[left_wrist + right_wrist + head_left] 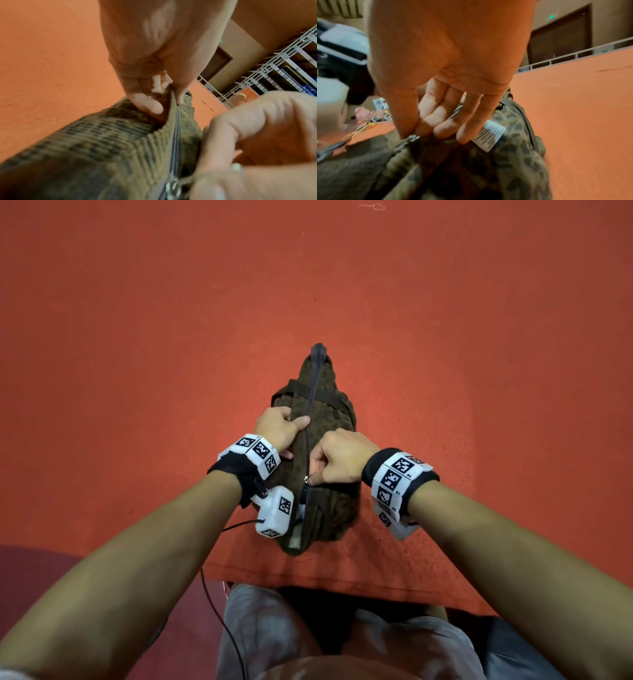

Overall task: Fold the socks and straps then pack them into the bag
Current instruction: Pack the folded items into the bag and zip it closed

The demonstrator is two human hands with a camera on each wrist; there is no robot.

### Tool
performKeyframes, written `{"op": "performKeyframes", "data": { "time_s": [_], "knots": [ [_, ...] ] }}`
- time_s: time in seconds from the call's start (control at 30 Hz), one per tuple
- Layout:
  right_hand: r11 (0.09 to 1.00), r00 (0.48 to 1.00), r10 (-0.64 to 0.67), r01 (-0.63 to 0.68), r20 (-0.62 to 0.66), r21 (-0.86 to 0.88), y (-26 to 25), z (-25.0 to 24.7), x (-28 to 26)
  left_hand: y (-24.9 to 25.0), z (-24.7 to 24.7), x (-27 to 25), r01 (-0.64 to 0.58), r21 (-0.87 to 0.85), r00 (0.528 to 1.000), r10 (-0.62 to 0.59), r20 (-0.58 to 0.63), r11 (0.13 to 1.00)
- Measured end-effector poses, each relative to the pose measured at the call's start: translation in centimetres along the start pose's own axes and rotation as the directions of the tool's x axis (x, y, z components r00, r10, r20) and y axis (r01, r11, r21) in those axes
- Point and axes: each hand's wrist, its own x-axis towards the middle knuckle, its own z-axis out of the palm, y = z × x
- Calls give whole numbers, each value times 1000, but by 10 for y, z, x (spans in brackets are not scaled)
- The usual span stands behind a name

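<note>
A brown spotted corduroy bag (329, 412) lies lengthwise on the red table (137, 337), its dark zipper running along the top. My left hand (284, 424) pinches the bag's fabric beside the zipper line (176, 121), thumb on one side and fingers on the other. My right hand (337, 458) pinches the metal zipper pull (309, 478) nearer to me; the pull (412, 138) shows at my thumb tip. The zipper is closed beyond the pull and gapes a little near me. A white label (489, 135) is on the bag. No socks or straps show.
The table's near edge (308, 577) lies just below the bag, with my lap beneath it. A black cable (219, 611) hangs from the left wrist unit. A metal rail (257, 70) and shelving stand beyond the table's far edge.
</note>
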Motion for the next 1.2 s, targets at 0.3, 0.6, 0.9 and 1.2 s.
{"op": "performKeyframes", "data": {
  "time_s": [0.3, 0.6, 0.9, 1.2],
  "knots": [
    [992, 998, 53, -51, -17, 112, 0, 3, 1, -11, -9, -29, 78, 338, 904, -210, 373, 938],
    [993, 981, 18, -40, 192, 110, -16, 27, -8, -25, 4, -39, 77, 216, 974, -120, 193, 973],
    [970, 962, -49, -18, 268, 243, -27, 30, -21, -31, 0, -43, 11, 165, 991, -33, 128, 986],
    [873, 939, -79, -97, 336, 477, -16, 22, -20, -42, -4, -42, 114, 53, 967, -123, 222, 992]
  ]
}}
